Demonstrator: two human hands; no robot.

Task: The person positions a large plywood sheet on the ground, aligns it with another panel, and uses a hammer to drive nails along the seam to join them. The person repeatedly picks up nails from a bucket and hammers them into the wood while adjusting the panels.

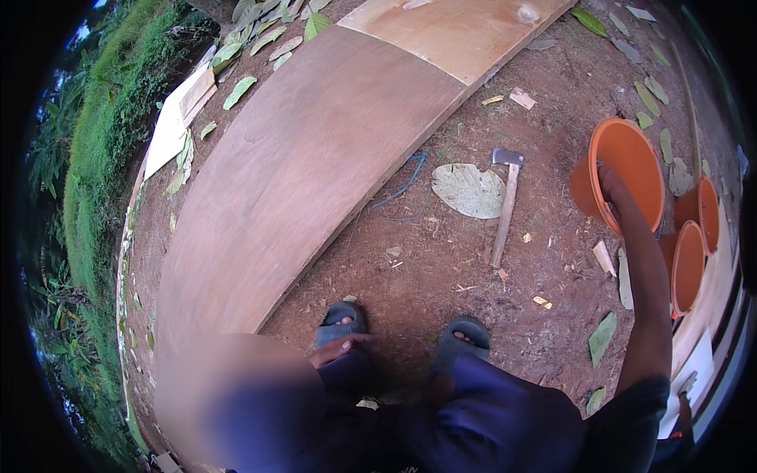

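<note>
At the right, my right arm reaches over to an orange bucket (pixel 643 162), whose mouth faces up towards me. My right hand (pixel 610 183) is closed at its left rim; part of the fingers is hidden by the bucket wall. My left hand (pixel 337 351) rests by my left knee with fingers stretched out and nothing in them. Between the two hands, a hatchet (pixel 505 209) with a wooden handle lies on the ground, its dark head pointing away. A large pale dry leaf (pixel 467 190) lies beside the hatchet's head.
A long brown wooden board (pixel 315 150) runs diagonally at the left, with a lighter panel (pixel 449 31) at its far end. Two more orange buckets (pixel 688 268) stand at the right edge. Blue cord (pixel 406 185), wood chips and leaves litter the soil. Another person's arm (pixel 684 414) shows bottom right.
</note>
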